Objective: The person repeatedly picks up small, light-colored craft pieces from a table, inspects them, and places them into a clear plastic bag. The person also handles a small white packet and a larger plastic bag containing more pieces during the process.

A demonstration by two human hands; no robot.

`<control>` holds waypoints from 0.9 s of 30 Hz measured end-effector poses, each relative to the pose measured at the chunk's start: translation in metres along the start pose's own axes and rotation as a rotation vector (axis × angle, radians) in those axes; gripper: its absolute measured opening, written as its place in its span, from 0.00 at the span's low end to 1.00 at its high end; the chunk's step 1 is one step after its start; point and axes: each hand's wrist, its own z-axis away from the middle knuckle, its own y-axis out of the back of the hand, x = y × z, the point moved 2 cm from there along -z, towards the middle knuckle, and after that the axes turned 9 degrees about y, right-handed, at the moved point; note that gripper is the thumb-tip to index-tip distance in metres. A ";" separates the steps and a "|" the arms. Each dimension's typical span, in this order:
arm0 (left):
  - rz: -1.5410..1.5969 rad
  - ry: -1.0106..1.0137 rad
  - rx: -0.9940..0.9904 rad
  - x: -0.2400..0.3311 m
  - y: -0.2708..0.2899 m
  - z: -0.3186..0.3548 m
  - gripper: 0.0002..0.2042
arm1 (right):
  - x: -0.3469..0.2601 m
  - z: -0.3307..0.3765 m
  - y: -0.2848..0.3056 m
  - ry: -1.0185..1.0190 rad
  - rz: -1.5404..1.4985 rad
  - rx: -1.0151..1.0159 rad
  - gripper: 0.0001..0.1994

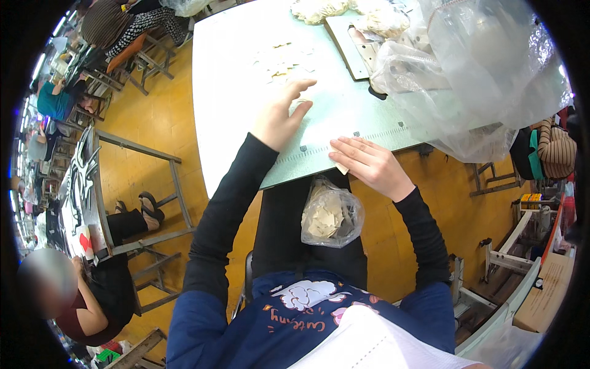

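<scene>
Over the pale green work table, my left hand is open, its thumb and fingers apart. Small cream pieces lie scattered just beyond it. At the near table edge, by a printed ruler scale, my right hand has its fingers pressed together on a small cream piece that sticks out below the fingertips. Its thumb is hidden. A clear plastic bag sits on my lap below that hand, with many similar cream pieces inside.
A large clear plastic bag covers the table's right side. Next to it are a flat board and bundles of cream pieces. Another table with dark strips and a seated person are on the left; metal frames stand right.
</scene>
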 end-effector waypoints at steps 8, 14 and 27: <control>1.533 0.928 -0.531 0.033 -0.036 0.119 0.18 | 0.009 0.018 0.004 0.025 -0.108 0.068 0.13; 2.251 1.230 -0.433 0.012 -0.087 0.123 0.24 | 0.010 0.021 0.005 0.079 -0.099 0.141 0.15; 2.100 1.170 -0.420 0.032 -0.106 0.114 0.23 | -0.051 0.013 0.024 -0.053 -0.168 0.041 0.12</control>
